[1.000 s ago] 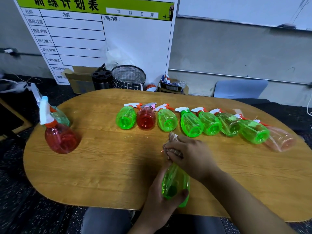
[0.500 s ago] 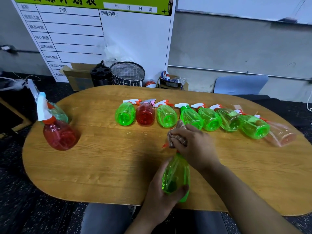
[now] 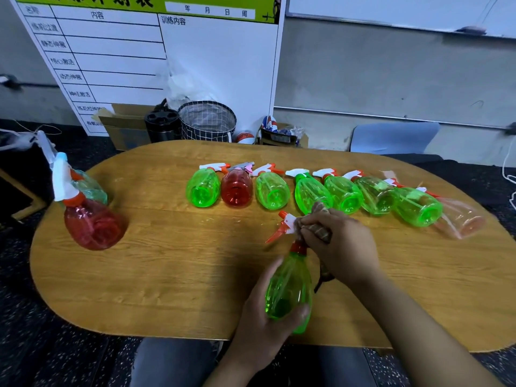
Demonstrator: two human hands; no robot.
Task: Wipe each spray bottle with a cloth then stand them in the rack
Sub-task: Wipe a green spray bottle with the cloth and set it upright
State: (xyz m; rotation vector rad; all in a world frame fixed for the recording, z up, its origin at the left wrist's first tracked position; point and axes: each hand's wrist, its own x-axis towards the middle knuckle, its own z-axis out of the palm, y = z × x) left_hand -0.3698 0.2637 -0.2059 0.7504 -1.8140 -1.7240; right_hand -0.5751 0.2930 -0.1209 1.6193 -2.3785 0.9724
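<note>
- Now I'm gripping the green bottle (image 3: 289, 291) with my left hand (image 3: 268, 328) near the surface's (image 3: 167, 275) front edge.
- My right hand (image 3: 339, 247) is pinching the cloth (image 3: 318, 229) around the nozzle (image 3: 284, 223); I'm aiming for firm, slow twisting.

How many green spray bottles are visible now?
7 clearly green: six lie in the table row, one is held. A pale teal bottle stands at left, partly hidden.
</note>
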